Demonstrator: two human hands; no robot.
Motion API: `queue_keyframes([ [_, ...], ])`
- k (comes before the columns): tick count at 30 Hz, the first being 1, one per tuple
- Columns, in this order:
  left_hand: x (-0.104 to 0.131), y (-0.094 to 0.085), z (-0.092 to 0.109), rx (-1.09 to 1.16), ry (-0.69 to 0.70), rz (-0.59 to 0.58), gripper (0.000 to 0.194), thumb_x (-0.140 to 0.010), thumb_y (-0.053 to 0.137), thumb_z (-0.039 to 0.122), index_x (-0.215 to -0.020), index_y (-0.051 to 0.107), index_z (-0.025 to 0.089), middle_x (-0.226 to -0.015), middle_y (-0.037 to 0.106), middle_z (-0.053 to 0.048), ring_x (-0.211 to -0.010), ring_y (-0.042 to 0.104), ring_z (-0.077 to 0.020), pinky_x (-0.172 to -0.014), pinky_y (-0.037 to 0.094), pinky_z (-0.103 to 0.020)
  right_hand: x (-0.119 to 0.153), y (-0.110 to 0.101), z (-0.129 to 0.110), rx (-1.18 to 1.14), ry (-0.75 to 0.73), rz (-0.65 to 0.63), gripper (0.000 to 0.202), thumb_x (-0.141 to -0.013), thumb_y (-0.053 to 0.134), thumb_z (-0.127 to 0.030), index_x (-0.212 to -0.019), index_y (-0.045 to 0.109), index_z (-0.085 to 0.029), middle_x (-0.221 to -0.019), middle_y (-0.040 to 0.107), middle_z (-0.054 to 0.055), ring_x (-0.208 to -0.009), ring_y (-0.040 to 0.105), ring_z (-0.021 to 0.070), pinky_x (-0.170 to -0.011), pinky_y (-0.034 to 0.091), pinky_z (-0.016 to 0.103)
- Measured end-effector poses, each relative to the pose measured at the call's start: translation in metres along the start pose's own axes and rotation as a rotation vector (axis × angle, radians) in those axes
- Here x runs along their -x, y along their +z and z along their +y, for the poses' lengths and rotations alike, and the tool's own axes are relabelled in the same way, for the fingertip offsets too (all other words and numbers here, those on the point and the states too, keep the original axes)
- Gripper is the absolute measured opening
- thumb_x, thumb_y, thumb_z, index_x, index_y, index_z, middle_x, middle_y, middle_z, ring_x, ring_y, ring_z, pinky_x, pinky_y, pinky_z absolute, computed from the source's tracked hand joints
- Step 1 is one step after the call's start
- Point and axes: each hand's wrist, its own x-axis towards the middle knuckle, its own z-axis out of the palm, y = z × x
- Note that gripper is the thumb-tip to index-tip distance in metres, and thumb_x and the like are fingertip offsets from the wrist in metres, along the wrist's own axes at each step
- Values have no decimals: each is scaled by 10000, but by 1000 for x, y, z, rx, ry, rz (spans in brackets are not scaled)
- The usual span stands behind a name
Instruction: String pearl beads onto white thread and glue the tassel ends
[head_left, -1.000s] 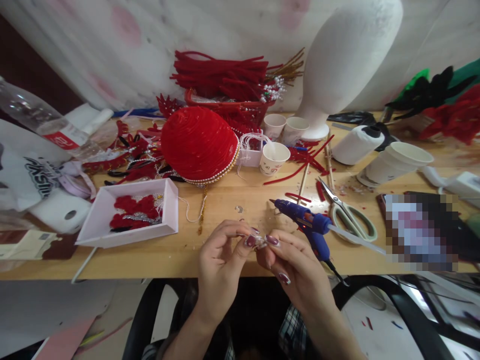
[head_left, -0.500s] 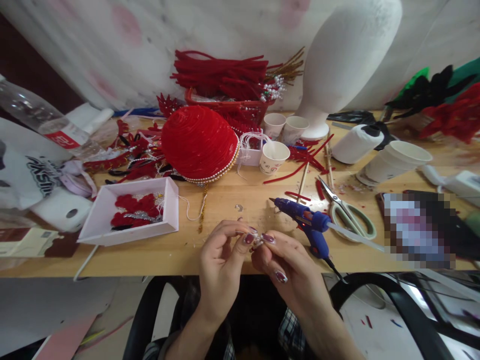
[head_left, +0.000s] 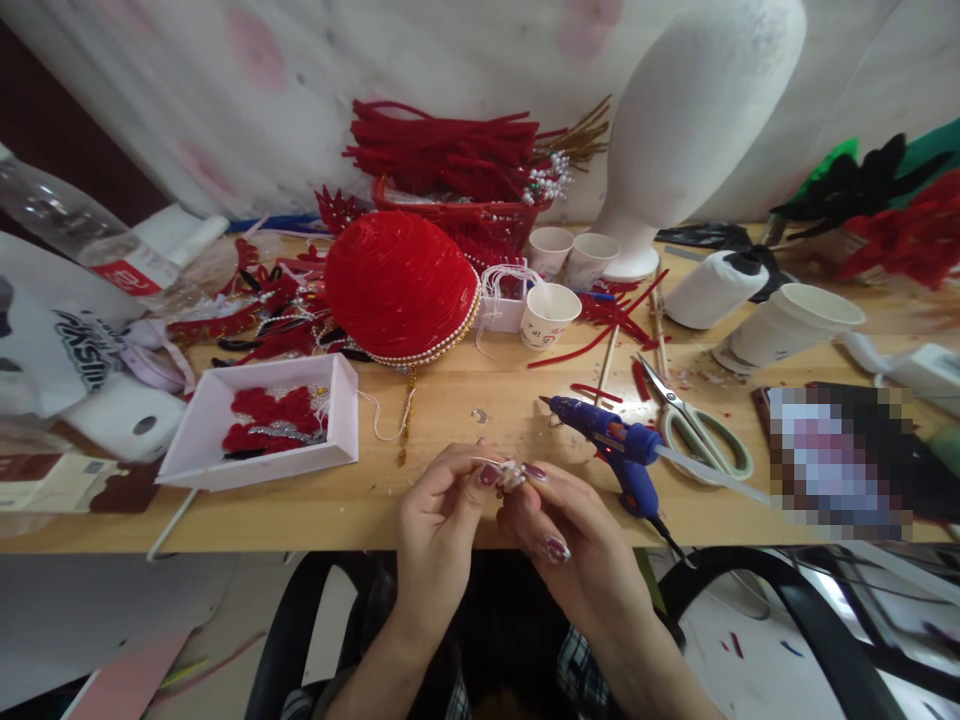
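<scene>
Between the fingertips of both hands is a small pale, beaded-looking piece point(head_left: 511, 477), too small to make out fully. My left hand point(head_left: 439, 520) pinches its left side, with a thin pale strand along the fingers. On its right side, my right hand point(head_left: 581, 530) grips it between thumb and finger. A blue glue gun point(head_left: 619, 445) lies just beyond my right hand. The red domed cap point(head_left: 401, 285) with a beaded rim sits behind the hands. To the left, a white box point(head_left: 341, 415) holds red fuzzy pieces and silvery trim.
Open scissors point(head_left: 697, 430) and a phone-like device point(head_left: 840, 455) lie at the right. Paper cups point(head_left: 550, 325), a thread spool point(head_left: 716, 290) and a white mannequin head point(head_left: 690, 120) stand behind. A red basket point(head_left: 480, 218) holds red stems. Bottle point(head_left: 82, 225) at far left.
The hands have drawn slightly apart, my left hand shifting a little left, and more of the small pale piece shows between the fingertips.
</scene>
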Motion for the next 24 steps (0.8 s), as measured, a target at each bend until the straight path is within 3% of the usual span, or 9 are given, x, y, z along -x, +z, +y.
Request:
queue_keyframes([
  [6,1,-6,-1,3,21,1,84,-923,711,290,-913,793,271,-971,762,14,-996,681,-116,-916,507,-183,0,2,-1,-36,27,33,360,-865,674,-346,-558,565,-193,-426,334,-76,-440,217,91,-495,213,275],
  [15,-3,-2,4,41,-28,42,69,-860,783,305,-912,784,259,-937,760,21,-912,696,-103,-853,525,-168,0,2,0,38,17,96,332,-837,702,-388,-588,622,-185,-408,346,-85,-426,236,79,-479,198,266],
  [21,-7,-7,4,38,-111,94,172,-858,773,383,-835,765,213,-858,736,18,-835,678,-100,-810,515,-168,0,-2,0,220,-3,73,384,-890,638,-421,-592,609,-181,-438,413,-70,-395,278,70,-446,204,253],
  [24,-9,-9,5,47,-147,122,218,-829,794,413,-801,745,203,-810,708,29,-790,652,-94,-768,501,-163,6,-7,-1,511,-155,69,462,-989,519,-430,-607,611,-188,-480,459,-46,-439,385,98,-468,289,257],
])
